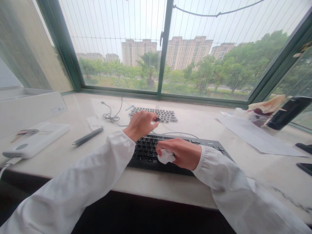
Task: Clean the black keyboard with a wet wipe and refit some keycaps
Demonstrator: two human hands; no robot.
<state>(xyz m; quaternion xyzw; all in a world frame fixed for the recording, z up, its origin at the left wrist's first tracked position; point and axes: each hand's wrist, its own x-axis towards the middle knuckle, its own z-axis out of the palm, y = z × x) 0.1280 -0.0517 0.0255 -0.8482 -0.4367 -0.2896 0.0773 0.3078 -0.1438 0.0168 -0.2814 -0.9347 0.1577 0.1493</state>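
Between thumb and forefinger, my left hand (140,124) pinches a small black keycap (157,119), held above the loose keycaps. My right hand (181,152) is closed around a crumpled white tissue (166,156) over the middle of the keyboard. The black keyboard (147,148) lies flat on the white counter, its keycaps off across the part I can see, leaving bare key sockets. Behind it, many loose keycaps (168,115) are laid out in rows. My hands and sleeves hide part of the keyboard and of the rows.
A coiled cable (112,117) and a dark pen (87,137) lie to the left. Further left are a white power bank (46,138), keys (24,132) and a white box (31,105). Paper sheets (255,136) and a black upright object (289,112) are at right. A window (159,65) borders the back.
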